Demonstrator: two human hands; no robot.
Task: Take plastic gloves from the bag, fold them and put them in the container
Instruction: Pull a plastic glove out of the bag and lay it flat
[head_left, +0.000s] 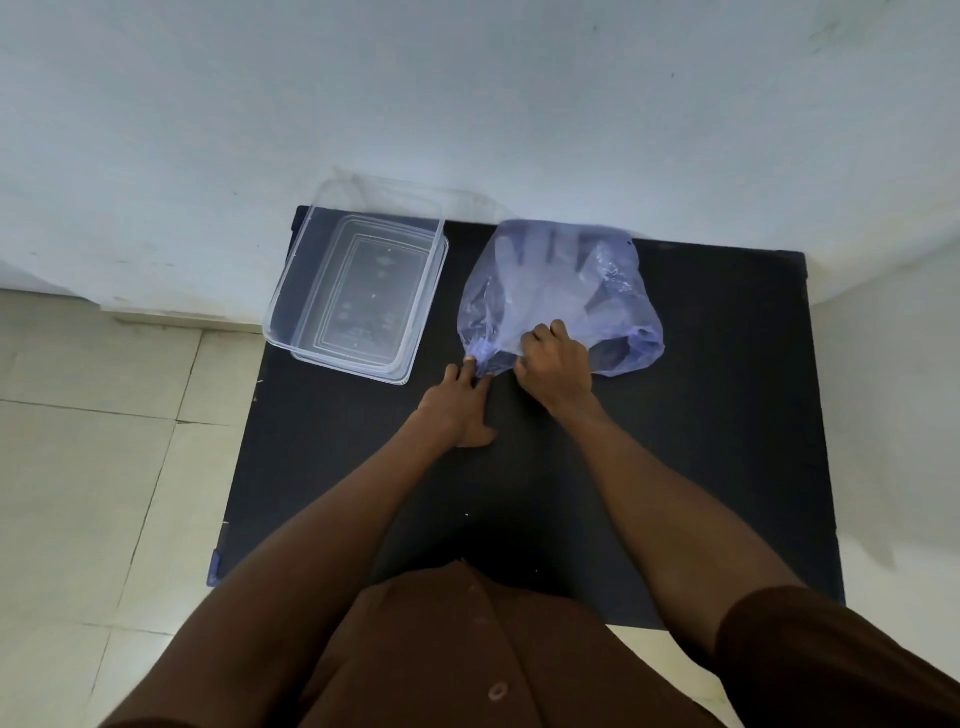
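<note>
The thin blue plastic bag (561, 296) of clear gloves (535, 270) lies far right on the black surface (675, 467). The right grip (556, 364) clutches its mouth; the left grip (462, 402), held flat, touches its corner. Tugging hard could rip it.

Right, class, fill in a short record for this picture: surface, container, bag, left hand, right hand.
surface: black table top
container: clear rectangular plastic container, open, empty, back left
bag: translucent blue plastic bag, right of the container, clear plastic gloves showing inside
left: left hand, straight fingers touch the bag's near left corner
right: right hand, grips the bag's near edge
</note>
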